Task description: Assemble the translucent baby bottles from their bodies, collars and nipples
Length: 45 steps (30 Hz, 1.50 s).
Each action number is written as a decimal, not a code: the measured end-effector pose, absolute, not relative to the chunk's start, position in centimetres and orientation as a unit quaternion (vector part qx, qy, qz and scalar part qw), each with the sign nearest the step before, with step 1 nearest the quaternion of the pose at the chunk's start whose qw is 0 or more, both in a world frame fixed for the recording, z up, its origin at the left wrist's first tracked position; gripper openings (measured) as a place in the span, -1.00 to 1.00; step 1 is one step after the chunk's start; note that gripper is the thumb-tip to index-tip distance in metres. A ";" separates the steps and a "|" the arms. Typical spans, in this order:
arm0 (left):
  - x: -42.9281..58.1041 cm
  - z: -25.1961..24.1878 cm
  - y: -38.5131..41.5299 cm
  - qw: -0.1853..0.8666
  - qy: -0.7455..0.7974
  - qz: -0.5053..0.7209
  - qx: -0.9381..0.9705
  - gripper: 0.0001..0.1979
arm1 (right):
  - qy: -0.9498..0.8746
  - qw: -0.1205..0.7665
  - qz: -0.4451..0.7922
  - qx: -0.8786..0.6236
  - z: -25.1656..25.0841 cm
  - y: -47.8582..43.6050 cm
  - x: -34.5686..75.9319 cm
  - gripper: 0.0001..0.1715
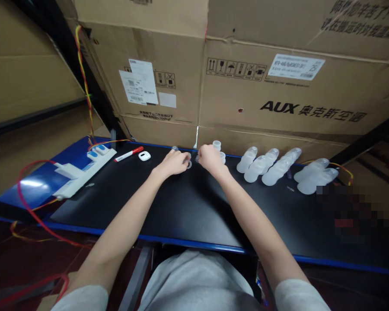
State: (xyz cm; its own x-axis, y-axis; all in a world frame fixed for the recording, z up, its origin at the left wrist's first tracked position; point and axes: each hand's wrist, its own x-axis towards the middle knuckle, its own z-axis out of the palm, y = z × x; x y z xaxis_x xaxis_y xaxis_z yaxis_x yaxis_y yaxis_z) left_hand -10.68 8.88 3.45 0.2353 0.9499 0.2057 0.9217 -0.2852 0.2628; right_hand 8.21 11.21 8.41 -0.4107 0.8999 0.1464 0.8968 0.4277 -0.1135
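Observation:
My left hand [174, 163] is at the back middle of the black tabletop, fingers bent and closed at a small clear ring [189, 164]. Another clear piece [174, 148] lies just behind that hand. My right hand [210, 159] is a short way to the right, fingers curled in a pinch. A small clear bit [197, 159] shows at its fingertips, its kind hard to make out. White translucent ring-shaped caps, one at the back [217, 144] and one nearer [222, 157], stand beside the right hand, partly hidden by it.
Several frosted, bulb-shaped pieces with narrow tips [254, 169] lie to the right, with two more [307, 183] farther over. At left are a red-and-white marker [129, 154], a white earbud case [144, 155] and a power strip [86, 173] with cords. Cardboard boxes [181, 52] wall the back.

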 end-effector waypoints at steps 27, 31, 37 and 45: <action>-17.4 3.4 10.2 0.091 0.637 0.148 0.751 -0.56 | -0.863 0.011 -0.045 -0.503 6.2 11.2 7.5 -0.71; -18.1 2.5 10.8 0.097 0.628 0.215 0.742 -0.56 | -0.856 0.020 -0.037 -0.515 5.9 11.4 7.4 -0.71; -18.7 1.4 11.4 0.142 0.613 0.305 0.715 -0.48 | -0.840 0.036 -0.016 -0.541 5.1 11.7 7.2 -0.67; -18.7 0.8 11.6 0.134 0.600 0.324 0.719 -0.50 | -0.829 0.062 0.009 -0.555 4.1 11.7 7.0 -0.69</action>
